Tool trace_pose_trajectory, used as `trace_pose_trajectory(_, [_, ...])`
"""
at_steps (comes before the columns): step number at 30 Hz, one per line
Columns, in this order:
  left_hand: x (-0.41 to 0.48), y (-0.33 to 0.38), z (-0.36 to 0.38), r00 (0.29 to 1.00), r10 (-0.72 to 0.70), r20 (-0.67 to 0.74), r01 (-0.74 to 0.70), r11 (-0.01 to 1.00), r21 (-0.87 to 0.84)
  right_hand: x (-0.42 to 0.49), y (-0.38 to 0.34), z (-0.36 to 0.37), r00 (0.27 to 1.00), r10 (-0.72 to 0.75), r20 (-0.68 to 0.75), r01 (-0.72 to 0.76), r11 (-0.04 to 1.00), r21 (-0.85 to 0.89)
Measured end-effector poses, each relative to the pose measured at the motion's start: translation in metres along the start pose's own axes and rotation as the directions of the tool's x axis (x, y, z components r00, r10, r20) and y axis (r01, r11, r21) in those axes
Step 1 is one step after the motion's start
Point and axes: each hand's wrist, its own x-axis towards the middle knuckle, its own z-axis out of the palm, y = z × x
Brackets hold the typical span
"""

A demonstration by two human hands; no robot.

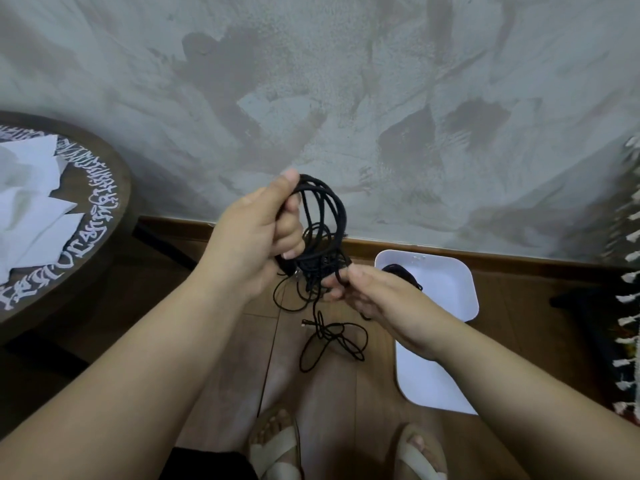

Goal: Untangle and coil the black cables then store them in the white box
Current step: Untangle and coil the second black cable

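The left hand [256, 237] is raised in front of the wall [381, 98], and its fingers [291, 237] are curled and clamped around one side of a coil of black cable [329, 209]. The loops rise above those fingers and hang down to their right. The thumb lies along the top of the bundle.

The right hand [377, 296] sits lower and to the right. Its fingers [334, 293] and thumb are pressed together, pinching a single strand where it leaves the bottom of the coil.

Below both sets of fingers more cable trails down, ending in a loose tangle [332, 337] on the wooden floor [242, 341]. A small plug shows at its left edge.

The white box [446, 282] stands on the floor just right of the right fingers, against the skirting board. Another black cable [401, 273] lies inside it, partly hidden by the hand. A flat white piece [426, 379] lies on the floor under the right forearm.

Far left of the left fingers is a round dark table [104, 188] with white lettering around its rim, carrying white paper sheets [31, 209]. Two feet in pale sandals [277, 448] show at the bottom edge.
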Motion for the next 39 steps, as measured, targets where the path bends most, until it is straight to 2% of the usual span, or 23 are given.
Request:
trace_pose_trajectory(3, [0.003, 0.001, -0.004, 0.996, -0.081, -0.041, 0.075, 0.989, -0.127, 0.001, 0.000, 0.001, 0.994, -0.077, -0.073, 0.081, 0.995, 0.051])
trace_pose_trajectory(7, [0.000, 0.002, 0.002, 0.985, -0.159, 0.066, 0.168, 0.971, -0.172, 0.002, -0.001, 0.008, 0.990, -0.141, 0.026, 0.139, 0.987, 0.075])
trace_pose_trajectory(9, [0.000, 0.004, 0.002, 0.980, -0.182, 0.077, 0.194, 0.957, -0.216, 0.000, -0.004, 0.010, 0.987, -0.160, -0.031, 0.162, 0.980, 0.111])
trace_pose_trajectory(13, [0.007, 0.008, -0.009, 0.974, -0.209, -0.093, 0.163, 0.920, -0.357, -0.005, -0.021, 0.000, 0.990, -0.076, -0.118, 0.116, 0.920, 0.376])
trace_pose_trajectory(15, [0.011, 0.005, -0.015, 0.948, -0.260, -0.184, 0.160, 0.889, -0.429, -0.011, -0.032, -0.007, 0.987, -0.120, -0.104, 0.148, 0.929, 0.339])
trace_pose_trajectory(17, [0.012, -0.001, -0.015, 0.925, -0.307, -0.225, 0.181, 0.875, -0.449, -0.016, -0.041, -0.009, 0.982, -0.175, -0.071, 0.182, 0.977, 0.112])
trace_pose_trajectory(19, [0.014, -0.009, -0.010, 0.921, -0.306, -0.242, 0.196, 0.899, -0.391, -0.019, -0.044, -0.010, 0.976, -0.217, -0.034, 0.215, 0.975, -0.059])
trace_pose_trajectory(20, [0.014, -0.013, -0.007, 0.928, -0.274, -0.252, 0.188, 0.930, -0.316, -0.020, -0.048, -0.012, 0.972, -0.235, -0.023, 0.234, 0.971, -0.041])
trace_pose_trajectory(22, [0.013, -0.018, 0.000, 0.957, -0.145, -0.252, 0.137, 0.989, -0.049, -0.022, -0.058, -0.017, 0.960, -0.273, -0.057, 0.279, 0.937, 0.211])
trace_pose_trajectory(24, [0.009, -0.017, 0.007, 0.980, -0.032, -0.197, 0.064, 0.985, 0.159, -0.022, -0.068, -0.031, 0.939, -0.272, -0.213, 0.344, 0.786, 0.514])
trace_pose_trajectory(26, [0.004, -0.011, 0.012, 0.992, 0.000, -0.126, 0.019, 0.988, 0.153, -0.018, -0.070, -0.050, 0.907, -0.155, -0.392, 0.388, 0.671, 0.632])
trace_pose_trajectory(27, [0.002, -0.008, 0.013, 0.996, -0.007, -0.089, 0.015, 0.996, 0.092, -0.016, -0.066, -0.060, 0.892, -0.075, -0.446, 0.373, 0.679, 0.632])
trace_pose_trajectory(29, [0.000, -0.002, 0.014, 0.999, -0.043, -0.015, 0.042, 0.997, -0.070, -0.010, -0.048, -0.072, 0.872, 0.090, -0.480, 0.219, 0.807, 0.549])
trace_pose_trajectory(31, [0.000, 0.000, 0.012, 0.997, -0.077, 0.019, 0.079, 0.974, -0.212, -0.006, -0.025, -0.074, 0.867, 0.183, -0.463, -0.016, 0.940, 0.341])
trace_pose_trajectory(32, [0.001, 0.000, 0.010, 0.996, -0.090, 0.023, 0.093, 0.956, -0.277, -0.005, -0.018, -0.073, 0.872, 0.198, -0.447, -0.119, 0.973, 0.198])
trace_pose_trajectory(35, [0.007, 0.001, 0.000, 0.990, -0.140, 0.019, 0.133, 0.878, -0.461, -0.007, -0.012, -0.069, 0.903, 0.167, -0.396, -0.256, 0.949, -0.183])
trace_pose_trajectory(37, [0.010, 0.002, -0.008, 0.986, -0.166, -0.017, 0.129, 0.823, -0.553, -0.007, -0.014, -0.067, 0.921, 0.096, -0.378, -0.253, 0.884, -0.393])
trace_pose_trajectory(39, [0.013, 0.000, -0.014, 0.975, -0.205, -0.090, 0.104, 0.768, -0.632, -0.008, -0.013, -0.064, 0.953, 0.020, -0.303, -0.189, 0.820, -0.541])
